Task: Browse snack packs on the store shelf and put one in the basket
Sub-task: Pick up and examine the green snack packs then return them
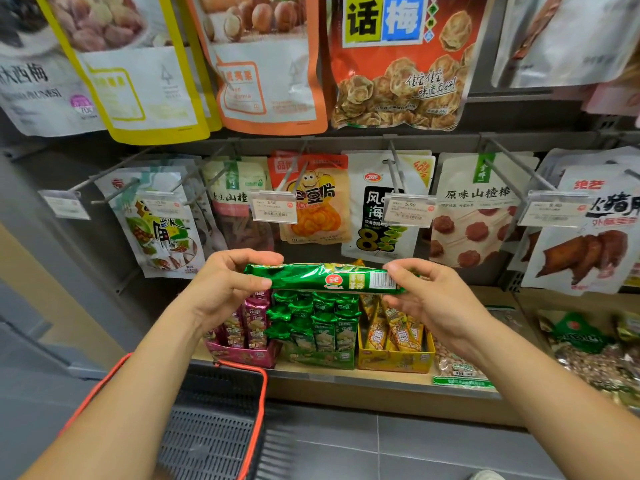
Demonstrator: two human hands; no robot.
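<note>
A long green foil snack pack [322, 278] lies level in front of the shelf, held at both ends. My left hand [228, 284] pinches its left end between thumb and fingers. At the right end, by the barcode, my right hand [429, 299] pinches it the same way. Below the pack a green display box [320, 358] holds several more green packs. The black shopping basket [214, 427] with an orange rim hangs from my left forearm, low and left of centre.
A pink box [242, 355] and a yellow box [398, 363] of similar packs flank the green one on the wooden shelf [381, 382]. Hanging snack bags [315, 202] on metal pegs with price tags fill the wall above. Bagged nuts [588, 362] lie at the right. Grey floor tiles lie below.
</note>
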